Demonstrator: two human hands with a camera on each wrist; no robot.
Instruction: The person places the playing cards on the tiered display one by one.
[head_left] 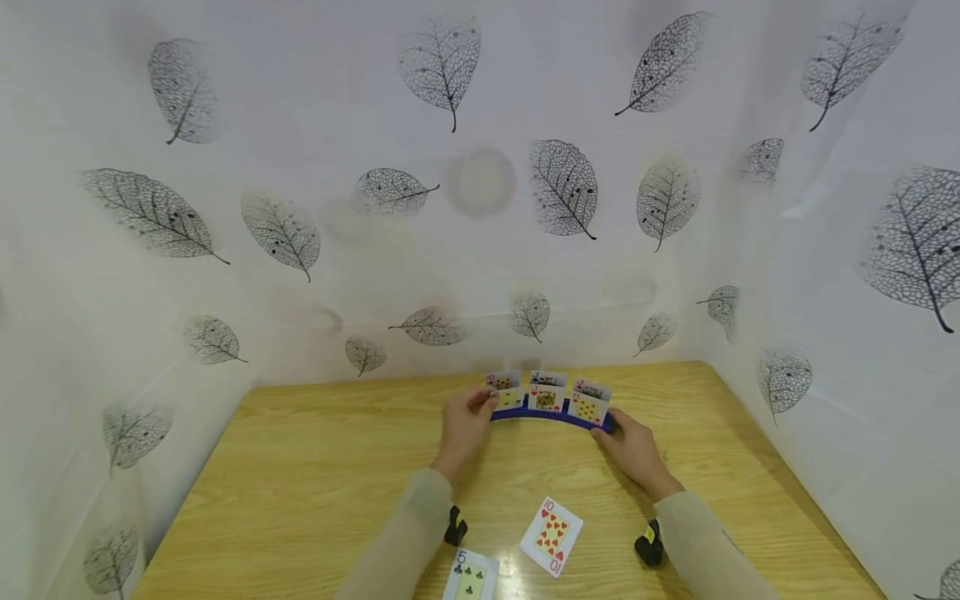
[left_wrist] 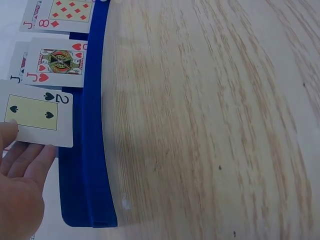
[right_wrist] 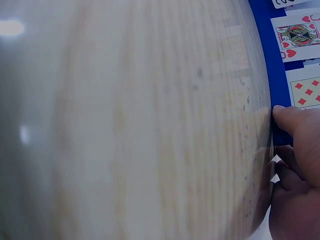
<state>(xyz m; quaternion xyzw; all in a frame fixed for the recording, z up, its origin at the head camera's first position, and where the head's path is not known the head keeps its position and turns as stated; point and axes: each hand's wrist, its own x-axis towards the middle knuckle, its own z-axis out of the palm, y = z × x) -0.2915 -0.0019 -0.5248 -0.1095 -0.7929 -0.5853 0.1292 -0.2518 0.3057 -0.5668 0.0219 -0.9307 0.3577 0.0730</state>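
Holding the 2 of spades [left_wrist: 39,117] in left hand [head_left: 467,421] fingertips at the left end of the blue card rack [head_left: 551,419] | right hand [head_left: 633,450] apparently gripping its right end | rack's long axis runs left-right, ahead of both hands.

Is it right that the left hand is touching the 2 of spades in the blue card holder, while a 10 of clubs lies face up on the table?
Not quite. The head view shows the loose card is the 10 of hearts, not clubs. The rest holds: the left hand touches the 2 of spades in the blue card holder on the table.
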